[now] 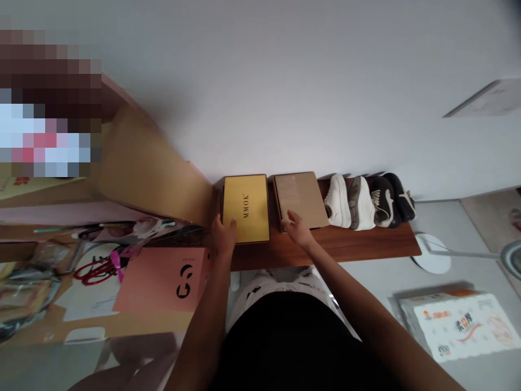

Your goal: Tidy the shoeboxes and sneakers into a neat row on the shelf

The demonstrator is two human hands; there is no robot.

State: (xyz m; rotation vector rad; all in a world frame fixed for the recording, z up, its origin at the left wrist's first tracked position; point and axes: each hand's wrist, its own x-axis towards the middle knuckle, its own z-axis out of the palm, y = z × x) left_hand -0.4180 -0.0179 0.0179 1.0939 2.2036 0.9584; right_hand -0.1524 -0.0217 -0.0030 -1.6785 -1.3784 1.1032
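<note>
My left hand is at the near left corner of a flat yellow box printed MMOK, with the thumb on its lid and the fingers along its side. My right hand lies with spread fingers at the near edge of a flat kraft-brown box, which stands just right of the yellow one. Both boxes lie on a dark wooden bench. Neither box's underside shows.
Several sneakers stand in a row right of the boxes. A tan cardboard panel rises at the bench's left end. A pink card and a red cable lie below left. A tissue pack sits on the floor.
</note>
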